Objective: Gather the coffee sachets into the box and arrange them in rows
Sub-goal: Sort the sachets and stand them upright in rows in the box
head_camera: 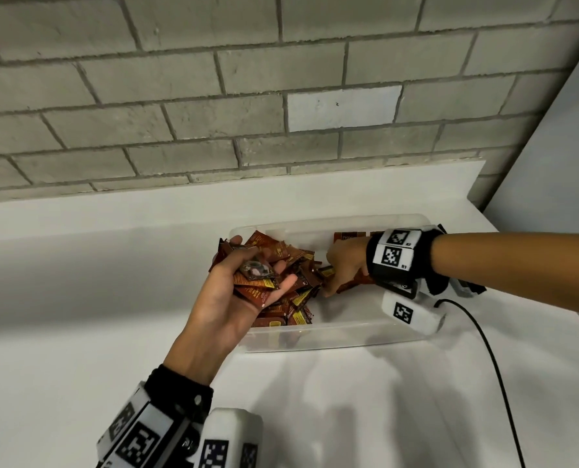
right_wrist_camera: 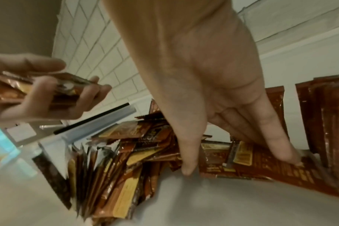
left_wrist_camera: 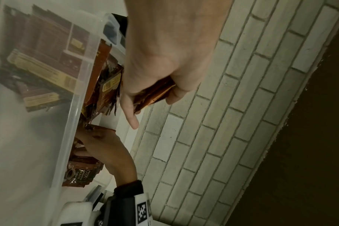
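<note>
A clear plastic box (head_camera: 332, 336) sits on the white counter (head_camera: 78, 315), close to the grey brick wall (head_camera: 180, 96). Its left half holds a loose heap of brown and yellow coffee sachets (head_camera: 294, 298), lying at all angles. Along the far right side of the box, a short row of sachets (head_camera: 352, 237) stands on edge against the wall of the box.

The left hand (head_camera: 237, 292) hovers palm up above the left end of the box, its fingers (head_camera: 286, 282) curled under a handful of sachets (head_camera: 256, 276) that it holds stacked in the palm, thumb resting on top.

The right hand (head_camera: 345, 265) reaches down into the middle of the box from the right. In the right wrist view its fingers (right_wrist_camera: 277, 146) are stretched out fairly straight, tips pressing on sachets lying flat (right_wrist_camera: 261, 166) on the box floor, with the thumb touching their near edge; it seems to press rather than pinch, though blur makes this uncertain.

Both wrists wear black bands with white marker blocks (head_camera: 394, 251). A black cable (head_camera: 493, 366) trails across the counter near the right end of the box.
</note>
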Motion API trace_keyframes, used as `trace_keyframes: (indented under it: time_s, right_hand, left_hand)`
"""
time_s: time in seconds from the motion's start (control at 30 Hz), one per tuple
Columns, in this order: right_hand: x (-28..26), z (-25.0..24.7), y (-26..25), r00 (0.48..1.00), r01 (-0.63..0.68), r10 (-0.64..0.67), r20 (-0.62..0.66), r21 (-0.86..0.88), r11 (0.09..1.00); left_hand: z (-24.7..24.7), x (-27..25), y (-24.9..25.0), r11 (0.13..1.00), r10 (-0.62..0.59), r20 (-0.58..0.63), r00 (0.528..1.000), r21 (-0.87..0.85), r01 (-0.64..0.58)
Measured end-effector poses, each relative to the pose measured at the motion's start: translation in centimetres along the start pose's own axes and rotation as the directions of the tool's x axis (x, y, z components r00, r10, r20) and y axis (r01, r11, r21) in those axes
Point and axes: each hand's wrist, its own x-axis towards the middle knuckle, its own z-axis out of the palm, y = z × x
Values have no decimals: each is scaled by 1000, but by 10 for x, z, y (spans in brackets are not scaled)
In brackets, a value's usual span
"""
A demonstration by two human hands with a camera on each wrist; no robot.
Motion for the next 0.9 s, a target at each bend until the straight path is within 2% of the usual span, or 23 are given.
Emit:
trace_keyframes:
  time_s: [0.1, 0.2, 0.3, 0.37, 0.4, 0.47, 0.53, 0.6, 0.73, 0.9]
  right_hand:
    - [5, 4, 0, 998, 27, -32, -61, -86, 996]
    - [-5, -8, 1, 998, 49, -54, -40, -118, 992]
    - [-38, -35, 8, 988, 74, -76, -131, -22, 997]
    - [-67, -50, 21, 959, 159, -111, -261, 171, 972]
    - [-83, -55, 27, 951, 207, -101, -292, 360, 910]
    - [-111, -55, 36, 948, 309, -155, -277, 697, 647]
    - [-132, -48, 39, 935, 349, -227, -274, 829, 436]
    - [-143, -36, 40, 921, 368, -257, -292, 867, 335]
    - [-157, -9, 41, 905, 407, -254, -341, 868, 286]
    - [-162, 13, 38, 892, 452, -188, -411, 814, 364]
  left_hand:
    - [2, -5, 1, 1000, -9, 35, 999, -8, 9]
    - [4, -10, 2, 1000, -26, 44, 999, -10, 27]
    - [3, -15, 1, 999, -37, 42, 998, -3, 37]
    - [4, -18, -2, 998, -63, 57, 996, 22, 62]
    - [4, -19, -5, 997, -68, 59, 996, 30, 67]
    - [9, -23, -14, 995, -84, 78, 993, 69, 79]
    - [19, -29, -26, 990, -101, 122, 987, 111, 88]
    - [29, -38, -38, 989, -119, 154, 981, 107, 104]
    - [40, -51, -59, 988, -146, 270, 952, 95, 124]
    - [46, -58, -67, 984, -116, 277, 954, 163, 72]
